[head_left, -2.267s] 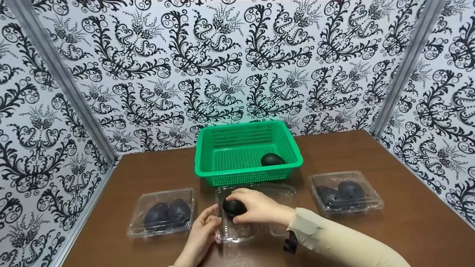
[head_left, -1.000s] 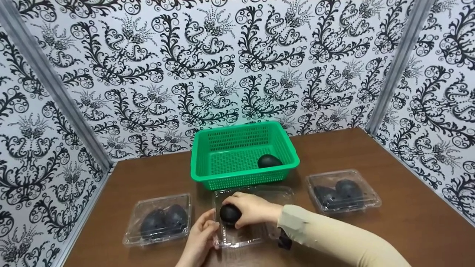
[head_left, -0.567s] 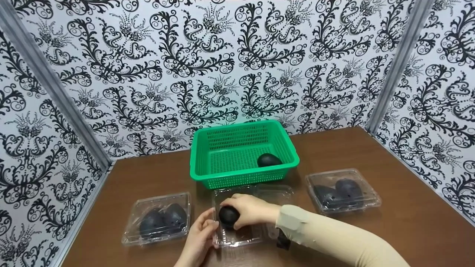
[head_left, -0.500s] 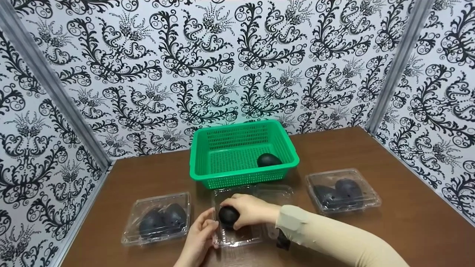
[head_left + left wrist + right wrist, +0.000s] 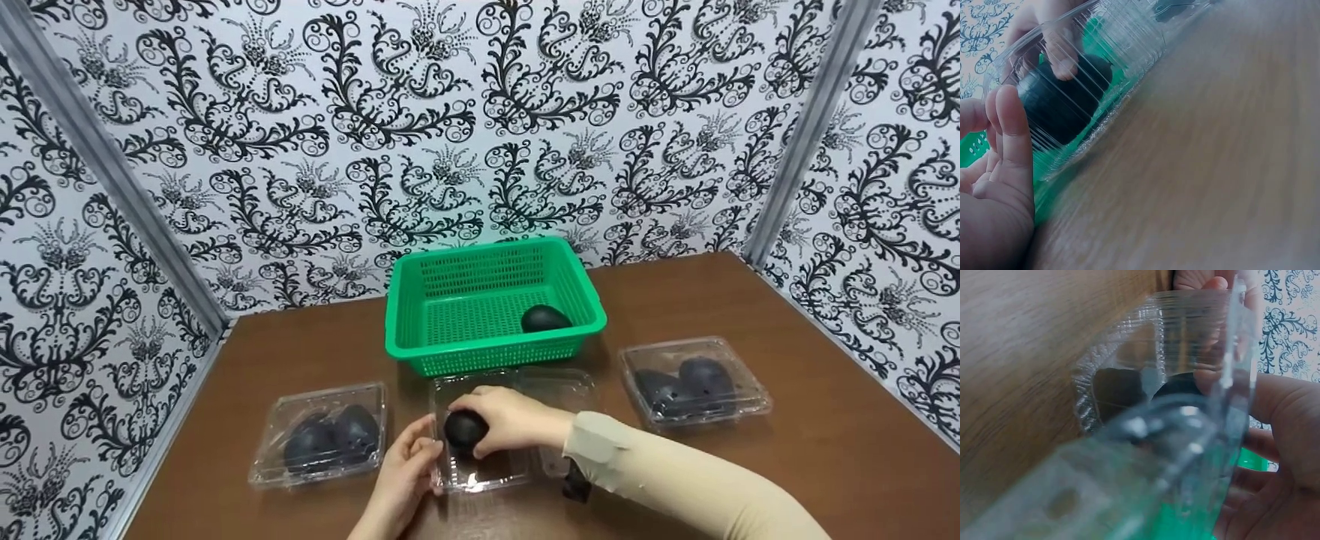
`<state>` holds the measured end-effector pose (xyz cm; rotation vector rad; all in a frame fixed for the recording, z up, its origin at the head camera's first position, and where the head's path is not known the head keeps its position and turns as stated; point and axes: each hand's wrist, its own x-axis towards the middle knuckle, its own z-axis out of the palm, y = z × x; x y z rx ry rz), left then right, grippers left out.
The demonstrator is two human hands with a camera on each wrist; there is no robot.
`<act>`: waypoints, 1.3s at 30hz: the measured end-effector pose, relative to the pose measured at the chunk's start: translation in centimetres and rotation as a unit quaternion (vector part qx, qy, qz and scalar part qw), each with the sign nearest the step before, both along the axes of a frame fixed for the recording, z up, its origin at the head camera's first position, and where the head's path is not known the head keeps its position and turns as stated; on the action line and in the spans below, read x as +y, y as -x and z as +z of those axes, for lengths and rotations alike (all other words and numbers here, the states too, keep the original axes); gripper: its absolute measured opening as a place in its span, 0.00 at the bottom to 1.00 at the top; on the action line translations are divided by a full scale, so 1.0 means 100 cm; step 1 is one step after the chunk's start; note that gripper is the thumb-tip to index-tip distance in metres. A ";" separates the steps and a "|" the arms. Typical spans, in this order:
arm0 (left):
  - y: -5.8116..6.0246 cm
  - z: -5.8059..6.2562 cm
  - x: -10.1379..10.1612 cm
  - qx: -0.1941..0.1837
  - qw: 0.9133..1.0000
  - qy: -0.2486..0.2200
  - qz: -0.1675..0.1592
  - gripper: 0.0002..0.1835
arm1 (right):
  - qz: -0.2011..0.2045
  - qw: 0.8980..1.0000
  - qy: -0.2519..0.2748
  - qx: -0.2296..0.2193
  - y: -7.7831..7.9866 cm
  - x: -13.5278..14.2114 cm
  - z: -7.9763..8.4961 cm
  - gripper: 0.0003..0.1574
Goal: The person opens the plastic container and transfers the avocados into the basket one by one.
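Observation:
My right hand (image 5: pixel 510 421) grips a dark, smooth avocado (image 5: pixel 464 431) from above, its fingers and thumb curled round the sides. The avocado is within the left half of an open clear plastic clamshell box (image 5: pixel 480 476); whether it touches the bottom I cannot tell. At the box's left edge, my left hand (image 5: pixel 403 469) pinches the rim between thumb and fingers. In the left wrist view the avocado (image 5: pixel 1061 107) shows through the ribbed wall beside my left fingers (image 5: pixel 1013 124). The lid half (image 5: pixel 1089 495) fills the foreground of the right wrist view, blurred.
Behind the open box stands a green basket (image 5: pixel 491 352) with another avocado (image 5: pixel 545 318) at its right. A closed clear box (image 5: pixel 274 465) with two avocados lies left; a similar one (image 5: pixel 750 397) lies right. Patterned walls (image 5: pixel 480 150) enclose the brown table (image 5: pixel 315 337).
My right hand keeps its grip and the avocado has shifted slightly left and nearer to me within the box. My left hand has stayed on the rim. The head view has moved a little.

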<state>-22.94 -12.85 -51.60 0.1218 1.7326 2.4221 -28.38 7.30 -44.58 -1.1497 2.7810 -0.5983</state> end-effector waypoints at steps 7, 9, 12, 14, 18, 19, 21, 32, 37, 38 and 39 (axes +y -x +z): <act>0.000 0.000 0.000 0.003 1.000 0.001 -0.003 0.33 | -0.005 1.000 0.001 -0.004 0.002 -0.002 0.007 0.42; 0.002 0.000 0.000 0.004 1.000 0.004 -0.001 0.33 | -0.001 1.000 0.000 -0.002 0.003 -0.003 0.010 0.42; 0.003 0.000 0.002 0.006 1.000 0.006 0.000 0.32 | 0.003 1.000 0.000 -0.002 0.002 -0.001 0.012 0.42; 0.003 0.000 0.003 0.007 1.000 0.003 0.002 0.32 | 0.005 1.000 0.001 -0.002 0.001 0.000 0.015 0.42; 0.003 0.001 0.002 0.011 1.000 -0.001 -0.001 0.32 | 0.004 1.000 -0.001 0.002 0.000 0.002 0.020 0.43; 0.003 0.001 0.002 0.012 1.000 0.000 -0.001 0.32 | 0.004 1.000 -0.001 0.002 0.000 0.002 0.021 0.43; 0.002 0.001 0.001 0.014 1.000 0.001 -0.001 0.32 | 0.000 1.000 0.001 0.001 -0.001 0.003 0.025 0.43; 0.000 0.001 0.001 0.010 1.000 -0.007 -0.001 0.33 | -0.002 1.000 0.023 0.006 -0.004 0.012 0.045 0.42; 0.000 0.001 0.001 0.006 1.000 -0.001 -0.004 0.33 | 0.001 0.999 0.036 0.012 -0.004 0.017 0.053 0.42; 0.000 0.002 0.000 0.005 1.000 0.001 -0.004 0.33 | 0.002 0.999 0.037 0.016 -0.004 0.018 0.054 0.43; 0.000 0.002 -0.001 0.005 1.000 0.004 -0.004 0.33 | 0.002 0.999 0.037 0.019 -0.004 0.018 0.056 0.43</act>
